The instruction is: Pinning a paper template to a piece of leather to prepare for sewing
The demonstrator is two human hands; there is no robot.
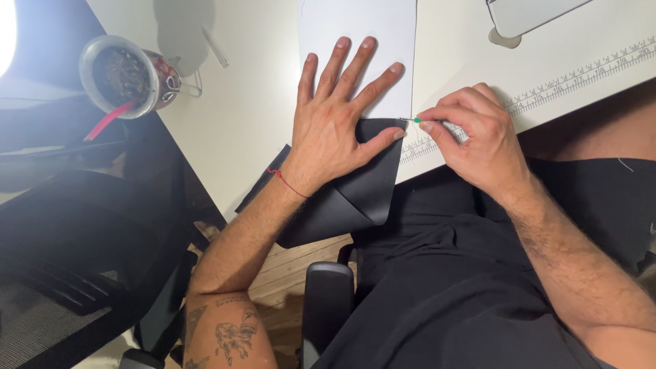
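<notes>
At the 6 o'clock edge of the view, the person's lap in black clothing and a black chair armrest [326, 301] are showing, with a second black mesh chair [61, 273] lying at 8 o'clock.

Just above, a piece of black fabric [355, 195] is draping over the near edge of the white worktop [239, 116], folded, with its lower part hanging off the edge.

The left hand [335, 130] is lying flat on the fabric and on a white paper sheet [359, 27], its fingers [355, 68] spread wide toward 12 o'clock and the thumb pointing toward 3 o'clock along the fabric's upper edge.

The right hand [475, 140] is sitting at 3 o'clock from the left hand. Its thumb and forefinger are pinching narrowly on a green-headed pin [415, 120], which is touching the fabric's upper right corner, just beside the left thumb tip.

A printed ruler strip [567, 78] is running under the right hand toward 2 o'clock.

At 10 o'clock, a clear cup [121, 75] is holding dark contents and a red straw [106, 121]. A white device [526, 14] is lying at 1 o'clock, cut off by the frame.
</notes>
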